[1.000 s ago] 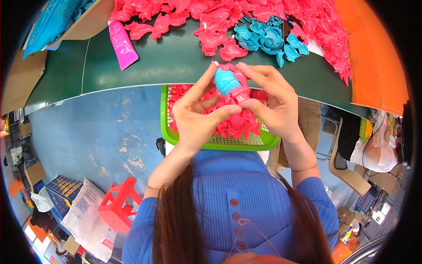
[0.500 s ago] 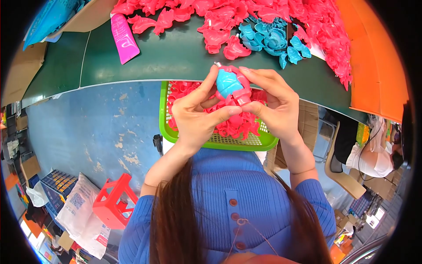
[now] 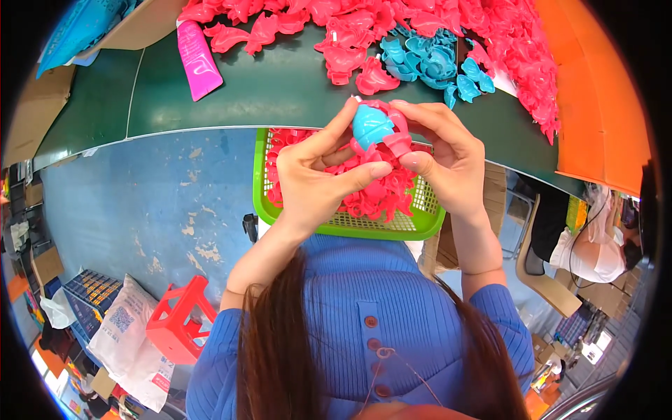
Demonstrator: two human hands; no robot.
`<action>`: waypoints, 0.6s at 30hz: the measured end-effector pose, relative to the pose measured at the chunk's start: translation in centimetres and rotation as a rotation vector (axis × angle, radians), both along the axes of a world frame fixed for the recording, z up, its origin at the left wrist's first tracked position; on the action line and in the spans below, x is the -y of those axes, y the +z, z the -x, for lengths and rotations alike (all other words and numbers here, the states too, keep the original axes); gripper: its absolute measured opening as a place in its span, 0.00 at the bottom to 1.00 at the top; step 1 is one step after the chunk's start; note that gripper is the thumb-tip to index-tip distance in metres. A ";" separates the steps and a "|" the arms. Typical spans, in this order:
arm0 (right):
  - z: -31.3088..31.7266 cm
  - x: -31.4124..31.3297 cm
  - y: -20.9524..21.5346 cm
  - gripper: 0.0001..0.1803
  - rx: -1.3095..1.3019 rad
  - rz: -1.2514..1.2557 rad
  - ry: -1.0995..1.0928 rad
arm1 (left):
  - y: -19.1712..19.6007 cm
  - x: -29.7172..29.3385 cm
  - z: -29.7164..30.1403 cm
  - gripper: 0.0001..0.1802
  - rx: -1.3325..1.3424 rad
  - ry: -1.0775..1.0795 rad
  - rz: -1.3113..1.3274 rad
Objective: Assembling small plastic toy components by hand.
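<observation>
Between both hands, above a green basket (image 3: 336, 229), I hold a small plastic toy part (image 3: 372, 126) with a turquoise shell set in a pink-red frame. My left hand (image 3: 315, 164) grips its left side, index fingertip up at a small pale peg on top. My right hand (image 3: 444, 154) closes on the right side, with the thumb low at the part's pink end. Under the hands, many pink-red plastic pieces (image 3: 381, 199) fill the basket. On the green table (image 3: 266, 98) ahead lie loose turquoise shells (image 3: 437, 63) and a big heap of pink-red parts (image 3: 514, 56).
A magenta tube (image 3: 199, 59) lies on the table at the far left, near a cardboard box (image 3: 140, 24). An orange panel (image 3: 595, 98) borders the right side. On the floor to the left stand a red stool (image 3: 178, 329) and a white sack (image 3: 126, 322).
The toy part has shifted slightly right and turned a little in my fingers. My right hand has moved a bit to the right, with its thumb now higher on the part.
</observation>
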State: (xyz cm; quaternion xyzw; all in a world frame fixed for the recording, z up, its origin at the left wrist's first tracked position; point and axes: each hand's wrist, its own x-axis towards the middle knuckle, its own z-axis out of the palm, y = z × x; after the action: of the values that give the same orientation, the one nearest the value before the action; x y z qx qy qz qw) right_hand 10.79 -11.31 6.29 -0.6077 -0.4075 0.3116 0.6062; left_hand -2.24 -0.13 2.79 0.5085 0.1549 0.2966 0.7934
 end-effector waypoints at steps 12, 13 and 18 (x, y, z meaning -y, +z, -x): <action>0.2 0.3 -0.7 0.27 0.163 0.009 0.011 | -0.6 0.6 0.3 0.35 -0.002 0.002 -0.083; 0.1 0.3 -0.7 0.27 0.215 0.006 0.008 | -0.7 0.6 0.2 0.36 -0.033 0.023 -0.169; -0.1 0.2 -0.9 0.27 0.346 0.010 0.007 | -1.2 0.5 0.3 0.38 -0.076 -0.009 -0.272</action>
State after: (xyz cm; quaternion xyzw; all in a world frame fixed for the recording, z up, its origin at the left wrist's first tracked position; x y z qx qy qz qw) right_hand 10.86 -11.51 5.43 -0.6538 -0.5064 0.2063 0.5230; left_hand -2.58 -0.67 1.56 0.6229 0.1409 0.2919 0.7120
